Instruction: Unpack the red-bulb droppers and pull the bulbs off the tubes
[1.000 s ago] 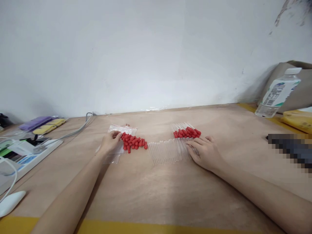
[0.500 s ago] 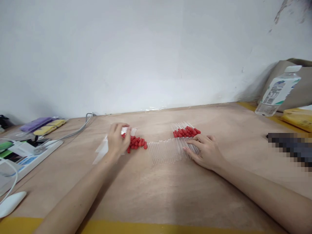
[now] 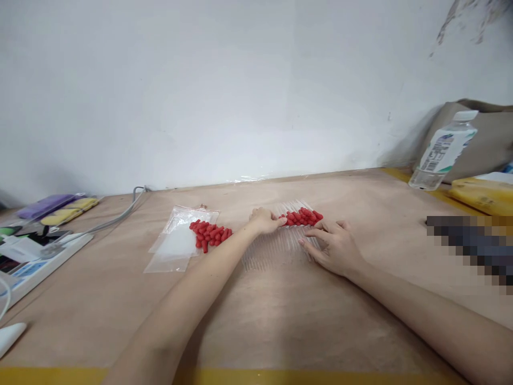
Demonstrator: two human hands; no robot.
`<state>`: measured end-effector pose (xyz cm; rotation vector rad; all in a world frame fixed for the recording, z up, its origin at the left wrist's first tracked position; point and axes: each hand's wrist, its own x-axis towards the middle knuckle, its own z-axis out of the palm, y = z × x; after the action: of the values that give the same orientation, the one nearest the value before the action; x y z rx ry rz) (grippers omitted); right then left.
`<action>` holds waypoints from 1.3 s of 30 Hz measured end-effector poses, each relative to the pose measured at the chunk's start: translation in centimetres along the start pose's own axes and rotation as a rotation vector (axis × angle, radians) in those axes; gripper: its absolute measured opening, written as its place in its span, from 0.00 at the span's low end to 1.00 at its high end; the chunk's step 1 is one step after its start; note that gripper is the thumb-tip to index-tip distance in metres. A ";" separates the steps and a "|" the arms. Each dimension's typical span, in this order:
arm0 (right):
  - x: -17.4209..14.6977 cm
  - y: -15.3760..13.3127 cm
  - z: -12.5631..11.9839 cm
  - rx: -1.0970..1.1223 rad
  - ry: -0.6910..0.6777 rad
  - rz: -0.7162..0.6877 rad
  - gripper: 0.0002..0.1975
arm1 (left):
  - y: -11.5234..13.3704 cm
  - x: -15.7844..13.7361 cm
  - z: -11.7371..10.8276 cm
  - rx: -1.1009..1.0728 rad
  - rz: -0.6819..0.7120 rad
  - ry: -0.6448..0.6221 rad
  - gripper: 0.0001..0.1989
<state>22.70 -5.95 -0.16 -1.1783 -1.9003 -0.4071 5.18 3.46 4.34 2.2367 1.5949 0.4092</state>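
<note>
Clear thin tubes lie side by side in a flat row on the table, and red caps cover the far ends of those on the right. My left hand is over the far end of the row, its fingers pinched on a red cap beside the capped ones; its fingertips are partly hidden. My right hand lies at the row's right side, fingers apart and tips resting on or just over the tubes. Left of the row is a pile of loose red caps, partly on clear plastic bags.
A power strip with cables stands at left, near purple and yellow packs. To the right are a plastic bottle, a grey-brown bag, a yellow packet and a blurred dark object. A white wall bounds the table's back.
My left hand has moved right, from the loose cap pile to the tubes' far ends, uncovering the plastic bags. My right hand stays by the tubes. The view has shifted slightly.
</note>
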 end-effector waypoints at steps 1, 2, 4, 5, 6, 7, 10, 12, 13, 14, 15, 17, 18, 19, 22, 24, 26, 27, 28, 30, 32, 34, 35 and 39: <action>0.0 0.0 0.0 0.003 0.001 -0.003 0.10 | 0.1 0.2 0.0 -0.011 -0.025 -0.018 0.20; 0.0 -0.1 0.0 0.006 0.003 -0.004 0.10 | 0.1 0.3 -0.1 -0.022 -0.048 -0.029 0.19; 0.0 -0.1 -0.1 0.009 0.009 -0.005 0.10 | 0.1 0.3 -0.4 -0.044 -0.083 -0.036 0.17; 0.0 -0.1 -0.1 0.007 0.011 -0.004 0.10 | 0.0 0.2 -0.6 -0.053 -0.093 -0.031 0.16; 0.0 -0.2 -0.1 0.005 0.013 -0.004 0.10 | 0.0 0.0 -0.9 -0.059 -0.097 -0.019 0.14; 0.0 -0.2 -0.1 0.003 0.015 -0.004 0.10 | -0.2 -0.3 -1.2 -0.061 -0.095 0.001 0.13; 0.0 -0.2 -0.2 -0.010 0.055 -0.013 0.09 | -0.7 -2.3 -2.4 -0.050 -0.045 0.120 0.09; 0.1 -0.3 -0.3 -0.021 0.120 -0.033 0.10 | -1.4 -4.2 -2.8 -0.034 0.023 0.231 0.08; 0.1 -0.5 -0.4 -0.023 0.144 -0.057 0.13 | -1.9 -5.3 -2.8 -0.024 0.074 0.279 0.08; 0.2 -0.6 -0.5 -0.021 0.155 -0.091 0.16 | -2.5 -6.4 -2.6 -0.012 0.139 0.319 0.07; 0.2 -0.8 -0.6 -0.014 0.150 -0.131 0.18 | -3.1 -7.5 -2.3 0.022 0.282 0.378 0.07; 0.4 -1.4 -0.6 0.005 0.101 -0.223 0.22 | -4.4 -9.4 -1.5 0.073 0.474 0.443 0.06; 0.4 -1.6 -0.6 0.013 0.065 -0.267 0.24 | -5.0 -10.1 -1.0 0.084 0.549 0.454 0.06; 0.5 -1.9 -0.5 0.019 0.029 -0.306 0.24 | -5.5 -10.7 -0.5 0.078 0.602 0.462 0.05; 0.4 -2.3 0.1 0.022 -0.061 -0.379 0.21 | -6.2 -11.5 0.7 0.021 0.677 0.485 0.05; 0.2 -2.5 0.6 0.022 -0.074 -0.388 0.16 | -6.1 -11.6 1.1 -0.007 0.696 0.485 0.05; 0.1 -2.5 1.0 0.027 -0.072 -0.382 0.11 | -5.9 -11.5 1.2 -0.014 0.707 0.463 0.05; 0.1 -2.6 1.2 0.033 -0.074 -0.380 0.09 | -5.7 -11.4 1.2 -0.010 0.705 0.461 0.05; 0.0 -2.6 1.2 0.041 -0.079 -0.380 0.09 | -5.6 -11.3 1.2 0.000 0.700 0.467 0.06; 0.0 -2.8 1.4 0.060 -0.088 -0.378 0.08 | -5.4 -11.1 1.1 0.040 0.703 0.488 0.10; 0.0 -3.0 1.4 0.079 -0.095 -0.377 0.08 | -5.2 -10.8 1.2 0.090 0.753 0.501 0.14; 0.0 -3.2 1.4 0.097 -0.105 -0.382 0.09 | -5.0 -10.6 1.4 0.123 0.818 0.501 0.14; 0.0 -3.2 1.4 0.106 -0.112 -0.389 0.09 | -5.0 -10.5 1.5 0.128 0.840 0.501 0.12; -0.2 -3.4 1.7 0.138 -0.123 -0.383 0.12 | -4.8 -10.5 1.7 0.119 0.882 0.530 0.09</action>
<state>19.02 -6.69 -0.76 -0.7622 -2.2295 -0.4073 -1.50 -5.23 0.38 3.0048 0.7053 1.2385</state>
